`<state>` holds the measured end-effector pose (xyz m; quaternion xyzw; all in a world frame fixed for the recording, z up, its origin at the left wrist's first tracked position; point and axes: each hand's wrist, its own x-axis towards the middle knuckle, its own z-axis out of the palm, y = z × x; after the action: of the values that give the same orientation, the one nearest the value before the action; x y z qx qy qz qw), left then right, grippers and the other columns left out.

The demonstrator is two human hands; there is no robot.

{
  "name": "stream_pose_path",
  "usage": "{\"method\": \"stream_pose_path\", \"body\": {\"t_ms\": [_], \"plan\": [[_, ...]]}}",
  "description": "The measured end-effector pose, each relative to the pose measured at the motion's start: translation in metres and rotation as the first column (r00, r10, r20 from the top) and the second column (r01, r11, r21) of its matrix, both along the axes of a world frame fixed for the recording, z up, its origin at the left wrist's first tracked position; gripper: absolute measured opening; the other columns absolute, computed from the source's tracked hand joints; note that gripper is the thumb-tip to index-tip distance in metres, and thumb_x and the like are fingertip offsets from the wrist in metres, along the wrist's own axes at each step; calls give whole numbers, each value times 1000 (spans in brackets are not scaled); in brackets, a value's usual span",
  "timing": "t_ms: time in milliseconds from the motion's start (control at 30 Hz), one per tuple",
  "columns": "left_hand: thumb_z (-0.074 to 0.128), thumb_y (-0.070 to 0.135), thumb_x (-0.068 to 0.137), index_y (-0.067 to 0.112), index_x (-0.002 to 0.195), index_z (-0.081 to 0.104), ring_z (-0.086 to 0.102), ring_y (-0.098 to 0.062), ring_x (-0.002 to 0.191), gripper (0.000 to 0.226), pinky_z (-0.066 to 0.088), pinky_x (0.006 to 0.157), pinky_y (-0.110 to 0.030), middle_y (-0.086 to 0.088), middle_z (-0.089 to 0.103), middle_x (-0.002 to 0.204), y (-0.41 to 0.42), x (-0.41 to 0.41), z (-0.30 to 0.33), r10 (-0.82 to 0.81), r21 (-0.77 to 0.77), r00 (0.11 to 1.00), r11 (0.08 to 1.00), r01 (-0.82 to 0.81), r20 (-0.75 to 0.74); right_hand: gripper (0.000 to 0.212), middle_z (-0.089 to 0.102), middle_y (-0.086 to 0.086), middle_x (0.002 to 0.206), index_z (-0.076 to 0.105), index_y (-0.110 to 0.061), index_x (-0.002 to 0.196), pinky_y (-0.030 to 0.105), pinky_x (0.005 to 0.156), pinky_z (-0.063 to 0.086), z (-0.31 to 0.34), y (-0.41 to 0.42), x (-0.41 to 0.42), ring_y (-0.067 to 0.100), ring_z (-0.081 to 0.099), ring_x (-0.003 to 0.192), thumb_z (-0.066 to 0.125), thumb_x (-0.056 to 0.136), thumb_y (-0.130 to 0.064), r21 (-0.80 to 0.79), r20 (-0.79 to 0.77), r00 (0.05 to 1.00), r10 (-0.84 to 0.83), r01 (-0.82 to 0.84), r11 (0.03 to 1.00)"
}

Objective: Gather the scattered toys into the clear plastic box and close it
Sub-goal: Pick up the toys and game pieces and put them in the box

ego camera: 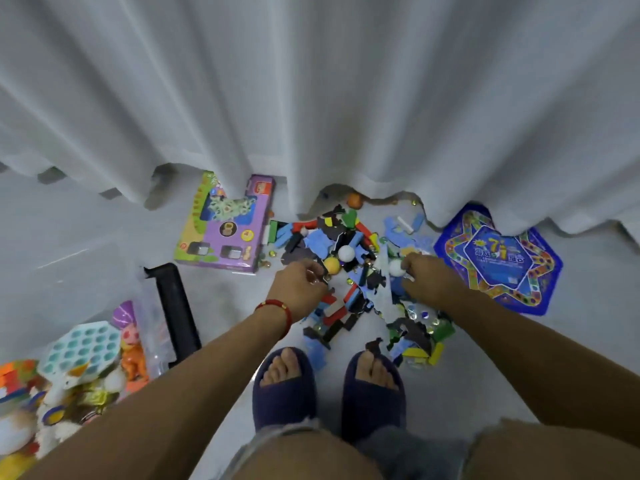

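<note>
Both hands are reaching down into the toy pile [360, 278] lying on the floor [485, 382] against the curtain [311, 98]. The left hand [299, 285] is curling its fingers closed over small pieces; what they are gripping cannot be told. The right hand [427, 277] is closing its fingers on a white ball [396, 267]. The clear box [83, 372] is standing at lower left, open, already holding toys. A purple carton [225, 226] is lying behind the pile, a blue board [498, 259] to its right.
</note>
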<state>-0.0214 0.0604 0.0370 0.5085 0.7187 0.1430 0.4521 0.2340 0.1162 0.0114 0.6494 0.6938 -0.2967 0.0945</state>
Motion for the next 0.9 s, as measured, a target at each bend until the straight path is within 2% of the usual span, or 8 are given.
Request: {"method": "stream_pose_path", "body": {"t_ms": [100, 233, 367, 467, 600, 667, 767, 900], "plan": [[67, 16, 84, 17, 114, 64, 58, -22, 102, 30, 48, 85, -29, -3, 60, 112, 25, 11, -44, -138, 45, 979, 988, 147, -153, 40, 60, 16, 111, 57, -12, 122, 42, 83, 51, -46, 15, -8, 37, 58, 104, 65, 84, -24, 79, -1, 1000, 1, -1, 997], [65, 16, 85, 14, 122, 60, 54, -32, 101, 37, 50, 83, -39, -13, 54, 113, 51, 21, -96, -224, 152, 915, 946, 287, -335, 43, 58, 14, 118, 55, -17, 128, 45, 90, 49, -80, 31, -24, 35, 56, 109, 66, 87, -20, 179, 90, 995, 35, -51, 983], [64, 15, 88, 8, 119, 56, 47, -33, 100, 33, 53, 76, -48, -15, 47, 111, 61, 24, -123, -261, 218, 824, 884, 413, -504, 44, 58, 16, 112, 55, -9, 120, 43, 83, 46, -97, 32, -32, 35, 55, 101, 69, 79, -2, 278, 163, 987, -5, -41, 960], [68, 12, 85, 8, 121, 54, 46, -32, 99, 39, 54, 68, -46, -15, 45, 111, 57, 25, -132, -269, 217, 794, 870, 443, -545, 33, 59, 18, 94, 59, -3, 106, 40, 67, 42, -92, 29, -43, 36, 55, 81, 67, 75, -1, 493, 39, 998, -39, 15, 870], [76, 8, 77, 9, 117, 59, 50, -29, 88, 43, 54, 67, -43, -12, 48, 105, 56, 23, -144, -265, 253, 799, 854, 454, -540, 37, 53, 15, 114, 52, -10, 123, 37, 60, 42, -88, 36, -76, 33, 57, 87, 64, 87, -10, 439, -66, 976, 207, -158, 884], [76, 3, 75, 6, 107, 63, 52, -28, 81, 35, 54, 68, -41, -12, 50, 99, 58, 24, -144, -257, 272, 825, 859, 434, -504, 47, 47, 15, 125, 45, -14, 133, 36, 64, 45, -93, 42, -89, 32, 59, 94, 65, 90, -17, 375, 32, 969, 246, -239, 895], [76, 1, 75, 3, 102, 67, 55, -31, 82, 28, 52, 73, -37, -16, 56, 99, 56, 22, -133, -198, 322, 887, 881, 348, -416, 52, 45, 17, 128, 44, -9, 133, 37, 76, 51, -95, 42, -99, 33, 58, 106, 66, 87, -7, 362, 166, 932, 321, -361, 860], [72, 17, 84, 13, 106, 66, 52, -18, 91, 23, 37, 75, -21, -4, 60, 106, 38, 15, -95, 19, 332, 979, 942, 50, -202, 45, 48, 12, 125, 48, -12, 127, 38, 79, 51, -85, 33, -93, 29, 57, 107, 68, 88, -21, 373, 70, 968, 239, -248, 894]]}}
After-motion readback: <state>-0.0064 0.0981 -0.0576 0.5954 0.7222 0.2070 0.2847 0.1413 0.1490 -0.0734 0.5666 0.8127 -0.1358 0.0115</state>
